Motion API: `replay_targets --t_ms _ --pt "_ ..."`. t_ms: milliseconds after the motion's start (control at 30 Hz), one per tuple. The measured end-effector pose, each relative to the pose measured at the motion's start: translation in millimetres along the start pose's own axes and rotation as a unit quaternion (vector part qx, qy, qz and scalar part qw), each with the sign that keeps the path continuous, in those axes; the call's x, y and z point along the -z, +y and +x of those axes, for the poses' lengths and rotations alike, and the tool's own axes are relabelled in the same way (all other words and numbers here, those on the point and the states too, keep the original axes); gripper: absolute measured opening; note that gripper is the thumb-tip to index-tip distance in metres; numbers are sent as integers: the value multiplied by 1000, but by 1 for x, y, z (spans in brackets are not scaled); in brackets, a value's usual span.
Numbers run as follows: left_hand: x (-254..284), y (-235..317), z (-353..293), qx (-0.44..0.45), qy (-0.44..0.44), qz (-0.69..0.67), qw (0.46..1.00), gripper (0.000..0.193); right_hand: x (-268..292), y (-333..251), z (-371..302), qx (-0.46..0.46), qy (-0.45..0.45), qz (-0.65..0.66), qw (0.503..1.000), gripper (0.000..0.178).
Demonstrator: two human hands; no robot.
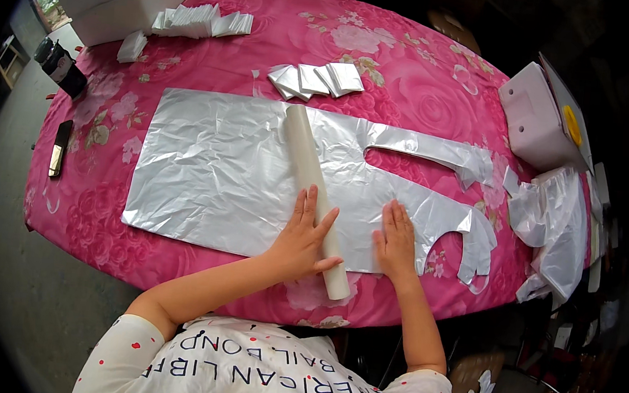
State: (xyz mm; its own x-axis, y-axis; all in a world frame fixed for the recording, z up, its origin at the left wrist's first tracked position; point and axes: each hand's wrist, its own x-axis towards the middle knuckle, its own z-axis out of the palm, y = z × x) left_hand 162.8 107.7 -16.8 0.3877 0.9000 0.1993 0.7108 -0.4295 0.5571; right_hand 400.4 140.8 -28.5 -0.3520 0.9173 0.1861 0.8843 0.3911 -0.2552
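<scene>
A silvery plastic carrier bag (203,171) lies spread flat, lightly creased, with its handle loops (440,152) pointing right. Across its middle rests a pale, smooth tube (309,154), slanting from the far side down past the bag's near edge. My left hand (304,237) lies on the tube's near half, fingers spread and not wrapped round it. To the right of the tube, my right hand (397,242) rests flat on the bag below the handles, fingers stretched out and holding nothing.
Folded silvery packets (314,80) lie beyond the bag. Farther left, a row of folded packets (203,20) stands by a white foam box (125,0). A dark bottle (60,66) and phone (59,148) sit at the left edge. On the right are a white box (538,116) and loose plastic bags (554,227).
</scene>
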Motion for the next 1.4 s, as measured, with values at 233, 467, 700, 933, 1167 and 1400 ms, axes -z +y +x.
replay_targets --t_ms 233,467,700,933,1167,1400 --pt "1 22 19 -96 -89 40 991 73 29 151 -33 -203 114 -151 961 41" --pt "-3 11 17 -107 -80 23 991 71 63 136 -21 -270 126 -154 942 27" --pt "-2 8 17 -102 -99 5 990 70 30 198 -62 -305 250 -137 908 25" --pt "-2 5 16 -113 -93 9 989 70 61 169 -52 -312 276 -110 903 9" --pt "2 17 18 -64 -36 -133 988 66 105 59 -15 -306 236 173 906 9" --pt "41 -5 43 269 -271 -633 673 29 52 -136 3 -28 -13 378 925 21"
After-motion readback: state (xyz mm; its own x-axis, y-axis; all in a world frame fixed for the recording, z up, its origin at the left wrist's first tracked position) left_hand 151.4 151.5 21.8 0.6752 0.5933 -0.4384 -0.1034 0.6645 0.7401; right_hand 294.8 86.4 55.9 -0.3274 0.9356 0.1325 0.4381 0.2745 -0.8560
